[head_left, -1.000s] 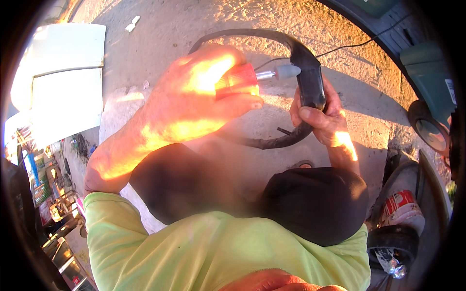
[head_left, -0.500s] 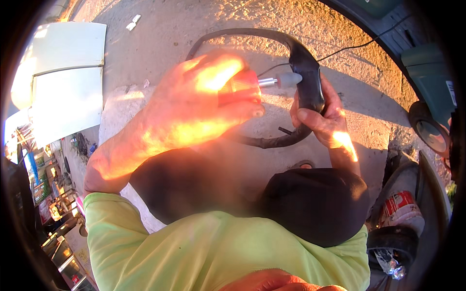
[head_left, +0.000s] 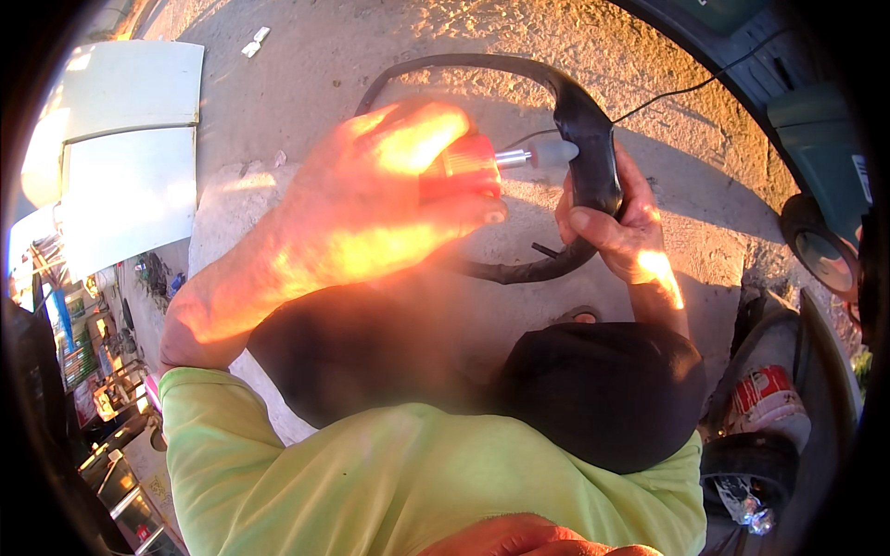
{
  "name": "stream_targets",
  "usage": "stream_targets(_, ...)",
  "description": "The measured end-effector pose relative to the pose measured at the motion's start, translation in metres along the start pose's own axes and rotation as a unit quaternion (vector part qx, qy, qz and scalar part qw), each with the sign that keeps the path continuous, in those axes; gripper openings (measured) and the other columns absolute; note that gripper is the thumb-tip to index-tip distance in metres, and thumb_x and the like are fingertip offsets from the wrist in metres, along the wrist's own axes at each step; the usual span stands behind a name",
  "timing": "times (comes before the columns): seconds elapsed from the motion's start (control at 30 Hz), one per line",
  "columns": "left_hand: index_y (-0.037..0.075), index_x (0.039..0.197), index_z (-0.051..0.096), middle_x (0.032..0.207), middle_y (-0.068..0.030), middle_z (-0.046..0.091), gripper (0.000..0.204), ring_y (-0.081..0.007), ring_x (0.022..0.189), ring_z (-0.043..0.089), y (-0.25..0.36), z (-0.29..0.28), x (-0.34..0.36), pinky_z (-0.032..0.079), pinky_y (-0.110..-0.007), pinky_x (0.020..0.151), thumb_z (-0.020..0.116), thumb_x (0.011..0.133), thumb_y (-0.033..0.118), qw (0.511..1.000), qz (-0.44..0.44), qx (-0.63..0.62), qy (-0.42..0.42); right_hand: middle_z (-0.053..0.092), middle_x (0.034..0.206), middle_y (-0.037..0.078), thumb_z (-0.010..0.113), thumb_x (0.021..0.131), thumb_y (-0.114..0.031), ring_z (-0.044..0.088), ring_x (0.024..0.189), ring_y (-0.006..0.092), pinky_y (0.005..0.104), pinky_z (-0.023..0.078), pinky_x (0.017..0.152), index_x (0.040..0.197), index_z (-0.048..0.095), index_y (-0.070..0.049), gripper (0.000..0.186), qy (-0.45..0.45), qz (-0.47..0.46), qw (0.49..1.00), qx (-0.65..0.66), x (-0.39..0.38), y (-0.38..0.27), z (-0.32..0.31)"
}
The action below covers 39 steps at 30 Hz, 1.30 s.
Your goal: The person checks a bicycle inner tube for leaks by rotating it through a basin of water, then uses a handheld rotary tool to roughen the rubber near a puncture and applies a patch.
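Left hand (head_left: 371,213): fingers closing round a red-handled tool (head_left: 459,167), its grey tip (head_left: 553,153) pressing against the black inner tube (head_left: 584,139). Right hand (head_left: 621,227): clamping that tube upright, seemingly steadying it for the tip. Tube's loop is hanging over the concrete ground (head_left: 306,83), between pale panels (head_left: 130,157) and a tyre (head_left: 820,255).

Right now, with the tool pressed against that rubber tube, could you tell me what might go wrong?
1. The tool's tip meets the black inner tube just above the right hand's fingers; a slip could jab them.
2. The left hand covers most of the red handle, and sun glare washes it out, so aim may be hard to judge.
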State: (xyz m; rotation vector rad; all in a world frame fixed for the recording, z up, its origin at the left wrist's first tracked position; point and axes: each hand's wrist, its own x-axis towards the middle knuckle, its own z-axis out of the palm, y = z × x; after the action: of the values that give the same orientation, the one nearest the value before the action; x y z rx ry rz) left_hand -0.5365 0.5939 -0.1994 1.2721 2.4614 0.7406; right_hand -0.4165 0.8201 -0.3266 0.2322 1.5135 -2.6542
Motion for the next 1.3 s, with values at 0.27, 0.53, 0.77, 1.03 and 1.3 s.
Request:
stream_targets(0.27, 0.001, 0.11, 0.066, 0.099, -0.0134, 0.069, 0.047, -0.0354, 0.087, 0.069, 0.001, -0.003, 0.0, 0.056, -0.041, 0.078, 0.089, 0.074, 0.018, 0.997, 0.061, 0.043, -0.005, 0.064, 0.096, 0.006, 0.076, 0.082, -0.002, 0.063, 0.081, 0.015, 0.0306, 0.052, 0.077, 0.16, 0.03, -0.001, 0.09, -0.037, 0.029, 0.998, 0.032, -0.002, -0.002, -0.007)
stream_targets(0.53, 0.001, 0.113, 0.066, 0.098, -0.0129, 0.072, 0.043, -0.0265, 0.089, 0.071, 0.007, -0.005, 0.004, 0.056, -0.037, 0.081, 0.087, 0.081, 0.02, 0.995, -0.071, -0.072, 0.024, 0.057, 0.083, 0.006, 0.082, 0.08, -0.021, 0.059, 0.068, 0.0168, 0.0316, 0.049, 0.063, 0.136, 0.048, 0.0, 0.069, -0.009, -0.008, 1.0, 0.026, 0.0, -0.002, 0.004)
stream_targets(0.77, 0.002, 0.118, 0.063, 0.104, -0.019, 0.069, 0.044, -0.0335, 0.093, 0.068, 0.01, 0.016, 0.078, 0.054, -0.042, 0.083, 0.08, 0.088, 0.029, 0.982, 0.012, -0.031, 0.186, 0.052, 0.085, 0.006, 0.074, 0.085, -0.018, 0.056, 0.067, 0.0166, 0.0332, 0.048, 0.06, 0.124, 0.05, -0.002, 0.048, 0.001, -0.017, 0.995, 0.095, 0.005, -0.007, 0.012)
stream_targets(1.03, 0.003, 0.114, 0.059, 0.099, -0.0218, 0.064, 0.042, -0.0438, 0.088, 0.064, 0.02, 0.093, 0.136, 0.052, -0.05, 0.077, 0.078, 0.088, 0.03, 0.936, 0.032, -0.103, 0.335, 0.049, 0.092, 0.004, 0.064, 0.093, -0.017, 0.052, 0.073, 0.0145, 0.0318, 0.048, 0.064, 0.127, 0.049, -0.004, 0.04, 0.022, -0.019, 0.984, 0.174, 0.002, -0.007, 0.012)
stream_targets(1.3, 0.006, 0.117, 0.061, 0.103, -0.0201, 0.068, 0.042, -0.0401, 0.091, 0.067, -0.02, 0.057, 0.161, 0.053, -0.048, 0.078, 0.076, 0.092, 0.036, 0.954, -0.09, -0.036, 0.285, 0.042, 0.089, -0.002, 0.067, 0.094, -0.022, 0.047, 0.071, 0.0071, 0.0244, 0.046, 0.063, 0.131, 0.05, -0.01, 0.043, -0.061, -0.039, 0.973, 0.217, -0.011, -0.01, -0.005)
